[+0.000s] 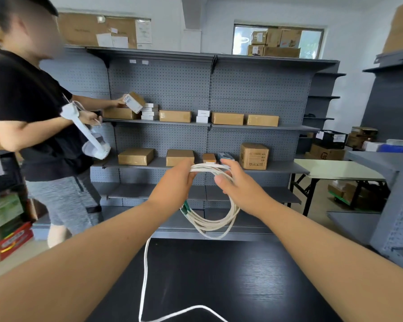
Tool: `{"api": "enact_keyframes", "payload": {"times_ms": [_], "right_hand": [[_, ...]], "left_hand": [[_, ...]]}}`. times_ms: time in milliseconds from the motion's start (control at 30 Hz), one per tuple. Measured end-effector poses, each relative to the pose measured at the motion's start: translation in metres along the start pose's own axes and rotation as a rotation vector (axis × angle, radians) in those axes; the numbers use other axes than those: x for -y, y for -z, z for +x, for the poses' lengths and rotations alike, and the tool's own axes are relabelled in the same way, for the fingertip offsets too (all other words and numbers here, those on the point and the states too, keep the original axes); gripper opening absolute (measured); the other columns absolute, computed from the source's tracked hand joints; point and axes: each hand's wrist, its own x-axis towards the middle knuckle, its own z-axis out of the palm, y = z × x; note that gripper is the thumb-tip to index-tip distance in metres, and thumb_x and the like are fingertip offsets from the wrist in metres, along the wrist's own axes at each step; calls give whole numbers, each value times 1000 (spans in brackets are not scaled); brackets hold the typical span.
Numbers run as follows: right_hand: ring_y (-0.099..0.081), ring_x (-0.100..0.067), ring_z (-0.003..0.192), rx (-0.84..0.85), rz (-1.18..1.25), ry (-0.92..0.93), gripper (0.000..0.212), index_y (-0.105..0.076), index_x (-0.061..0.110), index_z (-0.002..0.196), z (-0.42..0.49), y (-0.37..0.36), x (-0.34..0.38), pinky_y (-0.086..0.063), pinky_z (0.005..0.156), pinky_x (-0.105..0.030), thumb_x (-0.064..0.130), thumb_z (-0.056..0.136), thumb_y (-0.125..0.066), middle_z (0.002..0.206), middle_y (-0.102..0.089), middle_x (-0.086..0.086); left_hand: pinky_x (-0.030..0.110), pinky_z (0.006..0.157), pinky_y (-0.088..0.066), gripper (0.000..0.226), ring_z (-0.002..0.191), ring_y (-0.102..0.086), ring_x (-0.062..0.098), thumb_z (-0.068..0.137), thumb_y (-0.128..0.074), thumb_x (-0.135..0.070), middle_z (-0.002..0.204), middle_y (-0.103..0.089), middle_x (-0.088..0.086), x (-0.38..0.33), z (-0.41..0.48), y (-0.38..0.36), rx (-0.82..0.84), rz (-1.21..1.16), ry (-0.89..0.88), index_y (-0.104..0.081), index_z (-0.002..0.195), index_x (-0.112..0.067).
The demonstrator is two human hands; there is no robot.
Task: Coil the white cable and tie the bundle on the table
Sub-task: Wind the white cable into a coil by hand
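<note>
A white cable [213,223] hangs in several loops above the far edge of the black table [230,280]. My left hand [176,182] grips the top of the coil, fingers curled round the strands. My right hand [236,182] holds the same top part just to the right, thumb toward me. A green piece shows on the coil under my left wrist. One loose strand drops from the coil down to the table and curves along its near edge.
A grey pegboard shelving unit [207,94] with cardboard boxes stands behind the table. A person in a black shirt [33,108] stands at the left, handling a box. A white folding table [335,169] is at the right, with crates beyond.
</note>
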Motion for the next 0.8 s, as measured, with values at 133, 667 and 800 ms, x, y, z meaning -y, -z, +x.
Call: {"api": "enact_keyframes", "payload": {"times_ms": [133,667,800], "right_hand": [[-40,-21,130,-62,-182,40,53,-24,19,143,4,-7,3,-32,103,-33,33,96,-44,146,-34,-7],[-41,-22,79,-80,-345,-25,15,-40,12,95,3,-21,0,-28,65,-32,24,101,-33,83,-44,-3],[-49,-27,78,-139,-267,-58,15,-41,12,94,3,-19,-4,-38,66,-35,23,101,-32,75,-43,1]], "left_hand": [[38,63,-45,20,64,-53,29,99,-35,-22,62,-45,-1,-3,0,-1,47,25,-18,-46,103,-6],[28,63,-45,17,68,-60,18,95,-47,-32,75,-57,0,0,1,-5,225,-274,115,-52,88,-16],[30,78,-50,19,79,-63,16,92,-51,-40,85,-63,0,6,-8,-6,299,-674,262,-56,95,-22]]}}
